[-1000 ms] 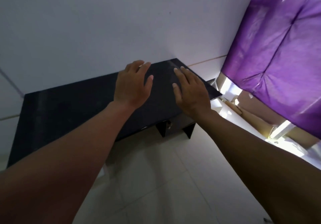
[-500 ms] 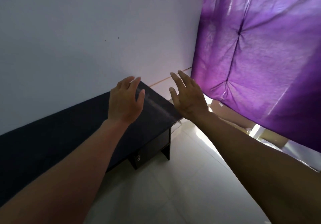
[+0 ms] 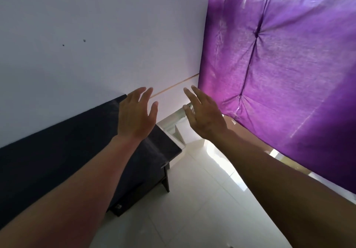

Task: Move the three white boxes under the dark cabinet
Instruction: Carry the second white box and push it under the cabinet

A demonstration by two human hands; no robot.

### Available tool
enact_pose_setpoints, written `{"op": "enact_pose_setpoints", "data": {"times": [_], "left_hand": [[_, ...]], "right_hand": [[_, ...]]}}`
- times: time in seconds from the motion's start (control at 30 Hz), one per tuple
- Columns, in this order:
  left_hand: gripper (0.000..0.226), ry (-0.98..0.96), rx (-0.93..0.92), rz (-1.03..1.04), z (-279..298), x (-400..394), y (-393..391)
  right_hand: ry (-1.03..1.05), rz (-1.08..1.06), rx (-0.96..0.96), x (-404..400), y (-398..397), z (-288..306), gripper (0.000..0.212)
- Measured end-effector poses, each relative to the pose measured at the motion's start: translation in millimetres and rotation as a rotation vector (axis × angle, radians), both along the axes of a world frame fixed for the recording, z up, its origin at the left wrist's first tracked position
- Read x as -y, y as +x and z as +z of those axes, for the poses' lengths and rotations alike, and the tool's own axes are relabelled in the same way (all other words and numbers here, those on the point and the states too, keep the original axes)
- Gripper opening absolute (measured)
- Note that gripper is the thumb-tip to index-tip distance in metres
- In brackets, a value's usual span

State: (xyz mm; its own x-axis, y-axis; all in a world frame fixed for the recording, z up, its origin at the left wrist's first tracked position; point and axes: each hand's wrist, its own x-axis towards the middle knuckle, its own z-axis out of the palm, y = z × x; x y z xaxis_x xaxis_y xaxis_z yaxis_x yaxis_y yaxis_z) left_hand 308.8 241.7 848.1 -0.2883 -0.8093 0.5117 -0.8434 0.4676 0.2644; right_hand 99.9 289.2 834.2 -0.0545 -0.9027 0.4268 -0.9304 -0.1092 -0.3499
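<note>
We see two hands reaching forward, both empty. The left hand (image 3: 135, 116) has its fingers spread and slightly curled, and hangs above the far end of the dark cabinet (image 3: 63, 151); whether it touches the top we cannot tell. The right hand (image 3: 205, 117) is likewise spread wide, fingers apart, and holds nothing; it is raised over the gap between the cabinet's end and the purple curtain (image 3: 285, 74).

The cabinet is one long, low, black piece set against the white wall (image 3: 86, 36), and one small metal fitting (image 3: 117, 206) shows on its front, low down. Its near end stands on the pale tiled floor (image 3: 192, 199).

Of the white boxes, we can count only what shows in that gap beyond the cabinet's end: white box shapes (image 3: 183, 131) stand on the floor just beside the cabinet, partly behind the right hand. We make out at least two white faces there, but cannot say how many boxes they make up. None of them lies under the cabinet.

Beneath the curtain's lower edge a strip of brown cardboard (image 3: 229, 119) shows, with bright light falling on the floor beside it.
</note>
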Motion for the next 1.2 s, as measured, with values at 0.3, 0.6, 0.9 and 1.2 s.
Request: {"op": "enact_pose_setpoints", "data": {"times": [0.3,0.6,0.9,1.2], "left_hand": [[0.045,0.026,-0.042,0.097,-27.2,70.5,-147.7],[0.045,0.068,-0.032,0.177,-64.4,166.1,-240.1],[0.046,0.197,-0.067,0.231,-114.8,269.0,-310.2],[0.043,0.325,-0.157,0.364,-221.8,347.7,-359.8]], "right_hand": [[0.048,0.144,-0.015,93.4,-157.9,-26.7,0.052],[0.054,0.244,0.058,208.7,-245.0,-69.3,0.051],[0.18,0.259,0.131,321.3,-304.2,-128.7,0.051],[0.283,0.291,0.162,410.7,-348.1,-237.4,0.052]]}}
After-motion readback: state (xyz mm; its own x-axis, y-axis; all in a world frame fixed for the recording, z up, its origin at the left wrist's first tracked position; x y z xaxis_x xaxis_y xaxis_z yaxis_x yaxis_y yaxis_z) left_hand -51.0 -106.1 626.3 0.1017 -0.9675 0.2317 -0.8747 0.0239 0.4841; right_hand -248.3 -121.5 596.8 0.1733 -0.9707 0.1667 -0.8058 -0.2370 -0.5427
